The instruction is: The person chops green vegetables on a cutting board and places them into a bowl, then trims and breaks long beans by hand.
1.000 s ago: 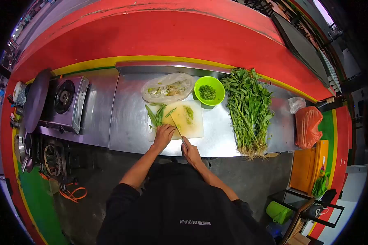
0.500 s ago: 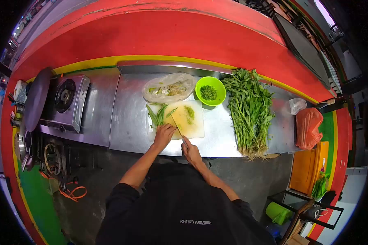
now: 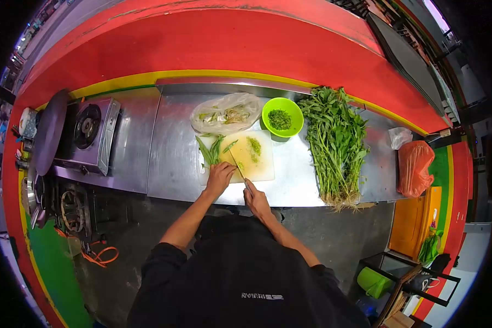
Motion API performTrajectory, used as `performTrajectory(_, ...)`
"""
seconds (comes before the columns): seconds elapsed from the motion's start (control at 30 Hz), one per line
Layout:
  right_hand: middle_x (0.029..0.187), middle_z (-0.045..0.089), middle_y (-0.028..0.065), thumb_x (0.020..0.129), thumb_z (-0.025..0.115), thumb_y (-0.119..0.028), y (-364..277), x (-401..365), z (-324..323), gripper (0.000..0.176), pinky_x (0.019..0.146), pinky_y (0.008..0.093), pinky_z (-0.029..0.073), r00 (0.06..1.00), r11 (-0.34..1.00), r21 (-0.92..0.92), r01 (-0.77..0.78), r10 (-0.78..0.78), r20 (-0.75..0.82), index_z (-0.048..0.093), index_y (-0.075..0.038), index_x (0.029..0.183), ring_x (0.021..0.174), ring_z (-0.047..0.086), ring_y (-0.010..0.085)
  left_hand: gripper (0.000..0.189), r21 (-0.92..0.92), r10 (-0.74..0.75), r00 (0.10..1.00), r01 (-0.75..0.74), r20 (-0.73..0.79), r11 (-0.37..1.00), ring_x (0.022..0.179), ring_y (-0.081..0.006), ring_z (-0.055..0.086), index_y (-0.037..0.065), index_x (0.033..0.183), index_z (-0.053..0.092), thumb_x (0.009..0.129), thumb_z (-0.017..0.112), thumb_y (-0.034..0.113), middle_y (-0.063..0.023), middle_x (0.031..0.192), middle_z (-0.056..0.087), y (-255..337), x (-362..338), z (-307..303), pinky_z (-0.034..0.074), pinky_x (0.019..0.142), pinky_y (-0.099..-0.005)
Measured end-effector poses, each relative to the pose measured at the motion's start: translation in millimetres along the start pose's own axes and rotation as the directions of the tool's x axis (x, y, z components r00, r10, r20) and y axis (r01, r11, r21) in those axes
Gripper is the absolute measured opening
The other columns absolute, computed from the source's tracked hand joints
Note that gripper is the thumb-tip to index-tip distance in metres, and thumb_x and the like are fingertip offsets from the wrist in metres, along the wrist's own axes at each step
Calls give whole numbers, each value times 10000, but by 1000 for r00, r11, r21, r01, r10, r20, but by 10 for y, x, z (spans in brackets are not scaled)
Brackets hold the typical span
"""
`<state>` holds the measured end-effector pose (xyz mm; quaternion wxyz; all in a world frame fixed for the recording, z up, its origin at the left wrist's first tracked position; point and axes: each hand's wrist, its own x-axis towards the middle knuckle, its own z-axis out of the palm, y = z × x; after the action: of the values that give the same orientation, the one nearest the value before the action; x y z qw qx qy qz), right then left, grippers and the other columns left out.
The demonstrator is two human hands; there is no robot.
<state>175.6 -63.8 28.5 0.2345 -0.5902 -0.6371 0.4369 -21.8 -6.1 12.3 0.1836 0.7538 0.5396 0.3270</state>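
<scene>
A pale cutting board (image 3: 259, 167) lies on the steel counter (image 3: 172, 158). My left hand (image 3: 220, 178) presses down a small bunch of green stems (image 3: 211, 149) at the board's left side. My right hand (image 3: 255, 199) grips a knife (image 3: 236, 166) whose blade lies across the board just right of my left fingers. A small heap of chopped greens (image 3: 253, 147) sits on the board's far part.
A lime-green bowl (image 3: 282, 116) of chopped greens and a clear plastic bag (image 3: 226, 113) of scraps stand behind the board. A large pile of leafy stalks (image 3: 336, 145) lies right. An orange bag (image 3: 414, 168) sits far right. A gas stove (image 3: 88, 134) and a dark pan (image 3: 48, 133) are left.
Both hands stay at the board with little shift; the whole view has moved slightly as my head moved. The knife keeps its place beside my left fingers.
</scene>
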Motion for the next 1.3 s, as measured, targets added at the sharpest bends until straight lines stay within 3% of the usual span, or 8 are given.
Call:
performTrajectory(0.17,726,633,288,1006,566,-142,69,11,18,432,620,479,499,1000,1000,-19,23,-24,-7,521,-77,1430,681,653,487,136,-12,-4,1000,4,12,1000,954,-283,650,46,1002,737,885,682,87,-82,968,699,-18,10,14,427,840,-427)
performTrajectory(0.3,718,629,284,1010,565,-153,20,55,24,422,618,472,500,999,996,-80,40,-43,-34,529,-86,1425,660,654,471,141,12,12,1000,-12,3,1000,945,-283,639,55,1012,738,888,682,93,-80,960,686,19,3,14,420,832,-421)
performTrajectory(0.5,734,634,298,1009,572,-185,64,12,28,431,636,497,508,1000,1000,-3,13,-13,-26,532,-97,1429,683,661,477,165,29,-16,1000,15,24,999,985,-243,625,78,1048,735,897,671,95,-51,970,660,8,-18,12,402,864,-409)
performTrajectory(0.9,769,651,305,1000,571,-185,57,72,46,454,661,534,501,999,997,-69,38,-40,-27,509,-102,1442,730,661,498,161,37,34,999,-33,-11,999,914,-264,640,59,1024,754,875,700,88,-67,945,681,25,6,-4,417,800,-416)
performTrajectory(1.07,746,646,280,1008,572,-185,1,17,7,443,640,494,504,999,999,-21,28,-29,-15,514,-110,1440,694,671,452,139,18,36,998,-35,-45,999,875,-273,656,52,987,754,859,717,89,-72,912,692,9,18,19,438,759,-420)
performTrajectory(1.13,772,664,300,1018,552,-206,1,-28,-16,448,677,579,497,1000,1000,6,-14,13,25,495,-130,1455,746,659,504,126,11,32,998,-32,-57,999,864,-279,659,49,980,751,868,715,94,-76,893,693,15,31,27,440,748,-421)
performTrajectory(1.2,776,665,303,1018,552,-211,4,-22,-13,452,683,582,500,999,1000,-4,-30,30,32,491,-135,1459,752,660,505,124,-23,-25,1000,25,9,999,933,-256,632,66,1004,748,907,683,108,-57,908,660,-3,15,34,403,832,-409)
performTrajectory(1.3,786,668,307,1018,551,-220,10,13,5,457,699,589,508,998,998,-51,-46,48,40,486,-146,1465,767,663,509,127,-10,-14,1000,14,14,1000,932,-253,630,70,1006,750,903,686,106,-55,913,659,-37,2,57,398,832,-403)
